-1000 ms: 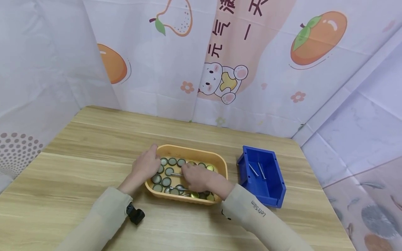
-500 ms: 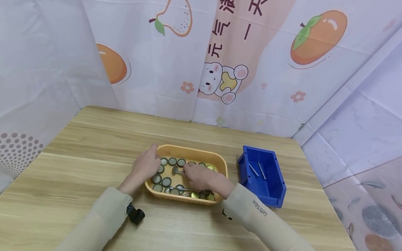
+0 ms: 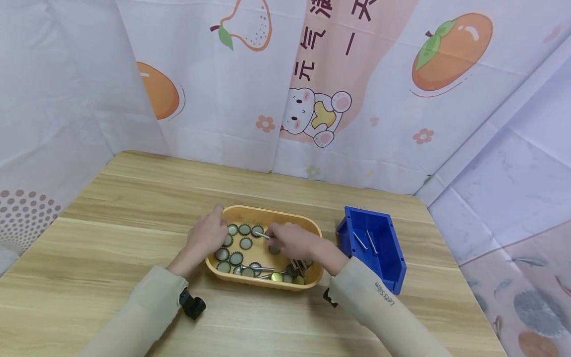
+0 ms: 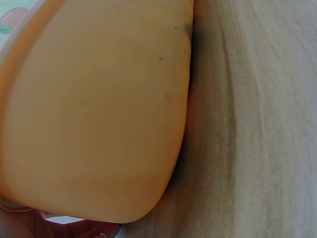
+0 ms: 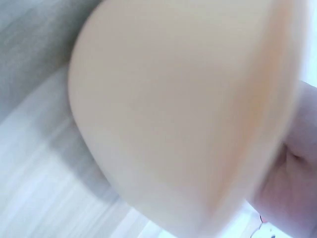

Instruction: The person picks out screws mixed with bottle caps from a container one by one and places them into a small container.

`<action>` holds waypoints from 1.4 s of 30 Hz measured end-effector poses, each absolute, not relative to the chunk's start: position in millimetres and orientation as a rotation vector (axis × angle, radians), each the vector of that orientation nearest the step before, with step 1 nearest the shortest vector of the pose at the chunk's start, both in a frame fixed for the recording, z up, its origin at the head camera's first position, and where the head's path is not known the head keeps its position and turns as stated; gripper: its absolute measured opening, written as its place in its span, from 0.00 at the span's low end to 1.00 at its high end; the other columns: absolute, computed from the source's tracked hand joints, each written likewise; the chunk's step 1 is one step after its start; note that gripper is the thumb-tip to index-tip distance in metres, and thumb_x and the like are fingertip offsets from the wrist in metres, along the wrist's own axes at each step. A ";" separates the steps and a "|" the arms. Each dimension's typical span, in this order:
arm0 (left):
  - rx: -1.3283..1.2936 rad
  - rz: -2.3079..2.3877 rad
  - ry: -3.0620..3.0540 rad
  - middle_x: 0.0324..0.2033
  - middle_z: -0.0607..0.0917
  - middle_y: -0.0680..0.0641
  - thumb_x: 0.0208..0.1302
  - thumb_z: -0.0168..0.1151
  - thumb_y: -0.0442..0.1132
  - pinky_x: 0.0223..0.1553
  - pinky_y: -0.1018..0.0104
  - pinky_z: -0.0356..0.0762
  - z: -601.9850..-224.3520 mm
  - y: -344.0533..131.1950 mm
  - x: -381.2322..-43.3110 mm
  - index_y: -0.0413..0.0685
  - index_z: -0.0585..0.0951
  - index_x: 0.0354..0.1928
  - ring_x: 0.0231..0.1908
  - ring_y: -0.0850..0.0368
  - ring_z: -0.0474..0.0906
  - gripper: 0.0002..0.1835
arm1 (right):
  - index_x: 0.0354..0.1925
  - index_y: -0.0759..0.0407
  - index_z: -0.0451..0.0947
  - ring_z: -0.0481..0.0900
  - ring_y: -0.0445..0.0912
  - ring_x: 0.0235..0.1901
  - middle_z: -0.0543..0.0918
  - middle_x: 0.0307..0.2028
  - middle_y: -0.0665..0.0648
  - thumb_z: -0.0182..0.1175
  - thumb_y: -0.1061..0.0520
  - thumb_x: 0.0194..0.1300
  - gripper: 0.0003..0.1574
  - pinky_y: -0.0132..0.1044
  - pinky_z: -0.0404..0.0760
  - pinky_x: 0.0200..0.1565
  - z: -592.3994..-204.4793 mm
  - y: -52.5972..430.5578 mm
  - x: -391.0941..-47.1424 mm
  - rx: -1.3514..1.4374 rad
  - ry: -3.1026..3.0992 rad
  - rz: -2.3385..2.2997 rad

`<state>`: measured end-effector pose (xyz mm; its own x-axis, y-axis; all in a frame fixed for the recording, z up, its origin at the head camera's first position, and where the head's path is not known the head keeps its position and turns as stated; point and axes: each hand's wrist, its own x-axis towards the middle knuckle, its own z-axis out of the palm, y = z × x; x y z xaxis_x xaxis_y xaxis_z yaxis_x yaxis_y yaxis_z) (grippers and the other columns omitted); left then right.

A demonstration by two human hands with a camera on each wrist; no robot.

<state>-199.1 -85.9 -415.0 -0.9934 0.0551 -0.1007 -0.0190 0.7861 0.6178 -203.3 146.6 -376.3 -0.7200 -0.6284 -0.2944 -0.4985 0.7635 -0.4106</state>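
A shallow orange plastic basin (image 3: 272,214) holds several crimped bottle caps (image 3: 236,258) and metal bolts (image 3: 260,268). At its left end my left hand (image 3: 207,233) grips the rim; in the left wrist view its fingers (image 4: 84,229) show at the basin's lower end. Over the basin's right half, my right hand (image 3: 292,241) pinches a silvery bolt (image 3: 262,235), which points left above the caps. The right wrist view has the basin's outer wall (image 5: 158,114) covering most of the right hand, its fingertips hidden.
To the right of the basin stands a blue bin (image 3: 382,267) with two bolts (image 3: 372,242) in it. The wooden table (image 3: 151,213) meets a printed curtain (image 3: 214,124) at the back.
My right hand lifts the bolt off the basin floor and shifts slightly right and away from me. The cap under the bolt tipped up, then lies flat again. My left hand stays put.
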 end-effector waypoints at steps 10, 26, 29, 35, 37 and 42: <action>0.023 0.993 2.866 0.30 0.79 0.41 0.69 0.43 0.38 0.21 0.62 0.66 -416.5 -87.0 -199.2 0.40 0.69 0.58 0.24 0.50 0.73 0.18 | 0.47 0.60 0.73 0.74 0.41 0.28 0.84 0.37 0.59 0.48 0.56 0.76 0.10 0.33 0.74 0.32 -357.4 159.2 -210.0 -0.912 2.627 -0.492; 0.026 0.990 2.873 0.35 0.82 0.40 0.69 0.44 0.39 0.23 0.62 0.67 -417.2 -87.3 -200.7 0.40 0.70 0.57 0.26 0.49 0.75 0.17 | 0.46 0.61 0.73 0.76 0.45 0.29 0.83 0.35 0.61 0.47 0.55 0.77 0.12 0.35 0.74 0.32 -325.6 195.3 -218.2 -0.777 2.652 -0.591; 0.033 0.994 2.870 0.33 0.81 0.41 0.70 0.44 0.38 0.23 0.62 0.67 -417.7 -87.3 -200.9 0.40 0.70 0.56 0.25 0.50 0.74 0.17 | 0.45 0.62 0.74 0.77 0.45 0.30 0.84 0.34 0.60 0.49 0.56 0.77 0.12 0.35 0.74 0.32 -317.6 205.1 -218.8 -0.775 2.686 -0.595; 0.027 0.994 2.864 0.29 0.79 0.42 0.70 0.44 0.39 0.22 0.62 0.66 -417.8 -86.7 -200.6 0.41 0.69 0.55 0.23 0.50 0.73 0.16 | 0.42 0.63 0.75 0.74 0.42 0.25 0.83 0.29 0.58 0.51 0.60 0.74 0.08 0.34 0.73 0.28 -305.8 223.9 -223.7 -0.801 2.767 -0.627; 0.026 0.994 2.865 0.29 0.79 0.42 0.70 0.44 0.39 0.22 0.62 0.66 -417.7 -86.7 -200.3 0.41 0.69 0.55 0.23 0.50 0.73 0.15 | 0.41 0.64 0.75 0.73 0.41 0.24 0.83 0.28 0.57 0.52 0.60 0.74 0.07 0.34 0.73 0.28 -303.3 229.3 -225.3 -0.805 2.794 -0.631; 0.028 0.994 2.864 0.28 0.79 0.42 0.70 0.44 0.39 0.21 0.62 0.66 -417.2 -86.7 -200.1 0.41 0.69 0.57 0.23 0.51 0.72 0.17 | 0.40 0.64 0.75 0.76 0.41 0.24 0.83 0.26 0.53 0.53 0.60 0.73 0.07 0.35 0.76 0.30 -298.8 242.7 -226.7 -0.769 2.837 -0.613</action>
